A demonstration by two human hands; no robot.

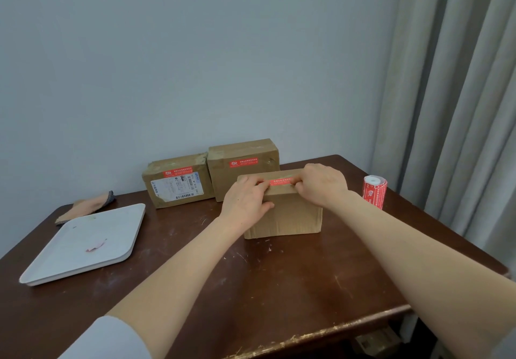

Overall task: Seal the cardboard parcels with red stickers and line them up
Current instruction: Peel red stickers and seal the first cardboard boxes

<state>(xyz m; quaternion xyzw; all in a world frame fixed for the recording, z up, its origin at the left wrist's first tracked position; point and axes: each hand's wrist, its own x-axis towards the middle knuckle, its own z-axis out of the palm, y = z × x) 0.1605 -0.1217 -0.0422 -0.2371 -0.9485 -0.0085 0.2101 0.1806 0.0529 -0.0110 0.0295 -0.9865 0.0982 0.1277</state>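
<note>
Head view: left hand and right hand fingers pinch red sticker on parcel; tray holds scrap.

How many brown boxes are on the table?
3. The labelled box stands at the back left, the second box right beside it, and the third box is nearest, held by the left hand and right hand.

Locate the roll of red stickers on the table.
In the head view, the sticker roll stands upright at the right edge of the table, just right of the right hand.
</note>
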